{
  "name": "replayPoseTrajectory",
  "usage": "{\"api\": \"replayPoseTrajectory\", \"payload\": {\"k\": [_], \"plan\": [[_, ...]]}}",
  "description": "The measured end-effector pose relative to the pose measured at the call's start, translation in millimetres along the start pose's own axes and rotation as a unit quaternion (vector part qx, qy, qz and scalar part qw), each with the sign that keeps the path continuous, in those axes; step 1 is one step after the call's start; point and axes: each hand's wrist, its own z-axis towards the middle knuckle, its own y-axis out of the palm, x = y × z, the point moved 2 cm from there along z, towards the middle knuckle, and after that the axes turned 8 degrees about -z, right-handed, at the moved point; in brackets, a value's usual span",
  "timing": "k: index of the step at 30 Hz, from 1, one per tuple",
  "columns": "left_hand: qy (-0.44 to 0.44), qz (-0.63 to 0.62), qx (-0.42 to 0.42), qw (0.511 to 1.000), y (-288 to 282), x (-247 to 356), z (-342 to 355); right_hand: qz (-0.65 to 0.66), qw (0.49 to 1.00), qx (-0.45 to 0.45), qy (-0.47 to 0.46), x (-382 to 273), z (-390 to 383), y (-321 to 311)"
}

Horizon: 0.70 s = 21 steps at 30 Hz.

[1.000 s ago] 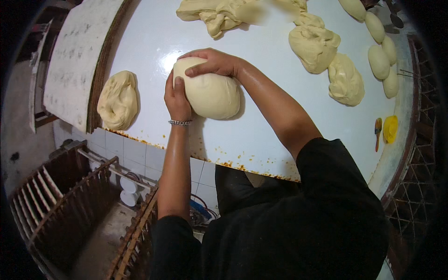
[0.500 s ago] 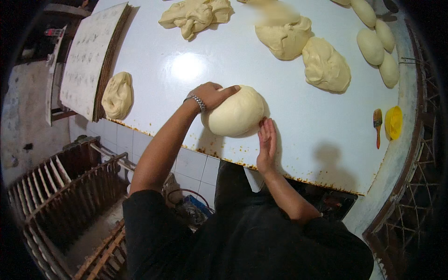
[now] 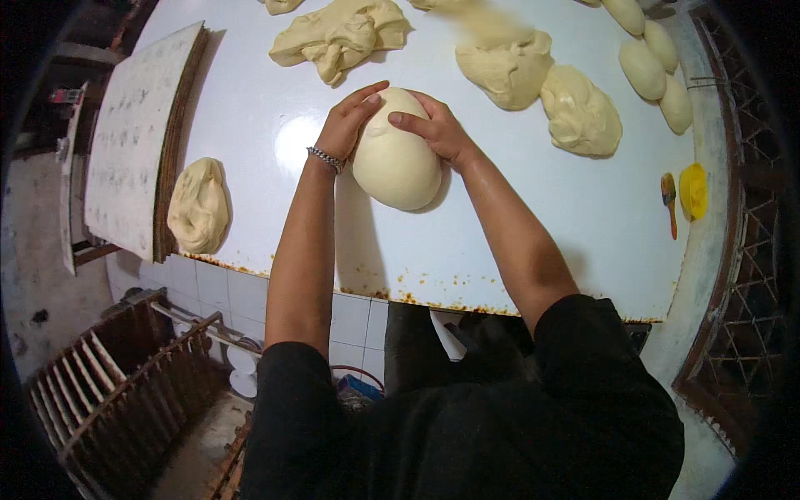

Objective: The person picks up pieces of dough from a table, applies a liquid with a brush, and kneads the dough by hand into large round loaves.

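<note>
A large smooth dough ball (image 3: 396,171) rests on the white table, a little longer than wide. My left hand (image 3: 348,125) cups its far left side, the thumb near the top and a bracelet on the wrist. From the far right side my right hand (image 3: 440,132) grips the same ball, thumb laid over its surface and the other fingers partly hidden behind it. A small crease shows in the dough between the two thumbs.
Rough dough lumps lie beyond: one far left (image 3: 337,37), two at right (image 3: 504,71) (image 3: 581,112), another (image 3: 198,207) beside stacked boards (image 3: 137,142). Smooth oval dough pieces (image 3: 642,71) sit far right, above a brush (image 3: 669,200) and yellow bowl (image 3: 693,192). The table's near edge (image 3: 417,302) is rusty.
The dough ball has shifted away from me and slightly left, and its long side now points away. My right hand has gone from its near right side to its far right side, gripping it.
</note>
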Motion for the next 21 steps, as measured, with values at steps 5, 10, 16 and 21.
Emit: {"api": "replayPoseTrajectory", "payload": {"k": [5, 10, 16, 21], "plan": [[-0.075, 0.048, 0.066, 0.994, 32, -47, -86, -0.125, 0.986, -0.087, 0.065, 14, -77, -19], [-0.122, 0.296, -0.046, 0.946, 88, -59, -134, 0.097, 0.961, 0.252, -0.062, 79, -219, -41], [0.027, 0.668, -0.126, 0.733, 115, -32, -42, 0.087, 0.948, 0.305, -0.033, 31, -259, 32], [-0.059, 0.251, -0.28, 0.925, 102, -5, 24, 0.107, 0.909, 0.389, -0.103, 47, -123, 13]]}}
